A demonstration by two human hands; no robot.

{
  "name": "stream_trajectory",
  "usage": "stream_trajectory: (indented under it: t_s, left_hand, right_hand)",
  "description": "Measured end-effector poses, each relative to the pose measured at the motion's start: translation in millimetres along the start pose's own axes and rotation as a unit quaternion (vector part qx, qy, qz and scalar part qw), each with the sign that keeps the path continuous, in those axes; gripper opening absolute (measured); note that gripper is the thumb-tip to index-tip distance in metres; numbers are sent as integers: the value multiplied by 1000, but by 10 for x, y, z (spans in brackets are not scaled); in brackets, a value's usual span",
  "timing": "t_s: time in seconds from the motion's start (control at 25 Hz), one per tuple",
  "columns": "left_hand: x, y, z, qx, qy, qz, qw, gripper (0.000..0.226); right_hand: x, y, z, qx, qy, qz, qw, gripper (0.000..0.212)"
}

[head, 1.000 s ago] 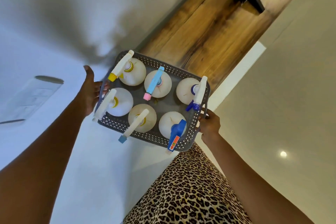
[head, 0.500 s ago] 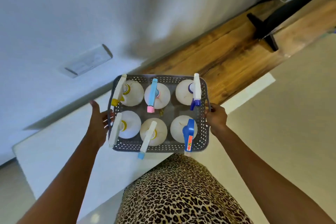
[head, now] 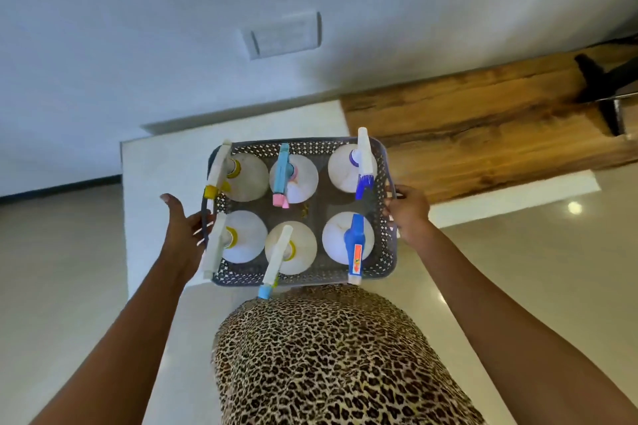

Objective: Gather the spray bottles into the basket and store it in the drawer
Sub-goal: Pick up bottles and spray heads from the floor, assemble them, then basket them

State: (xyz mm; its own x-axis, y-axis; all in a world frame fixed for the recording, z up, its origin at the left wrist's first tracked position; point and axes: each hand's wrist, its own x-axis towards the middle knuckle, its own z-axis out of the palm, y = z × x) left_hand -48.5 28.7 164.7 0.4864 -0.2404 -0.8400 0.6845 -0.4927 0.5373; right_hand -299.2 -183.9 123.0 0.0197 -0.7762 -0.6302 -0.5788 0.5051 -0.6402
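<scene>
A grey perforated basket (head: 386, 245) is held in the air in front of my body. Several white spray bottles stand upright inside it in two rows, with yellow, pink and blue trigger heads; one with a blue head (head: 355, 245) is at the near right, one with a pink nozzle (head: 293, 179) at the far middle. My left hand (head: 183, 228) grips the basket's left handle with the thumb raised. My right hand (head: 409, 214) grips the right handle. No drawer is visible.
A white counter top (head: 165, 162) lies under and to the left of the basket, against a white wall with a socket plate (head: 283, 34). A wooden top (head: 483, 134) with a black stand foot (head: 607, 93) runs to the right. Pale glossy floor surrounds me.
The view has swung round, so the wall plate and wooden top shifted right. The basket stays in both hands and now sits squarer and lower in view.
</scene>
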Motion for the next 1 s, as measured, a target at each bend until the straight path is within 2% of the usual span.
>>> stream_trajectory:
  t_s: [0.16, 0.44, 0.64, 1.0]
  left_hand:
    - [25, -216, -418, -19, 28, -25, 999, 100]
    - [446, -281, -1045, -31, 81, -52, 995, 101]
    - [893, -264, -1409, -98, 61, -37, 993, 111]
    - [1340, -254, -1813, -90, 50, -25, 994, 113]
  right_hand:
    - [-151, 96, 349, -26, -19, -20, 999, 24]
    - [-273, 180, 1072, -21, -56, 14, 998, 28]
    - [-229, 197, 1584, -9, -62, 14, 998, 30]
    - [-75, 84, 2196, -53, -49, -6, 997, 34]
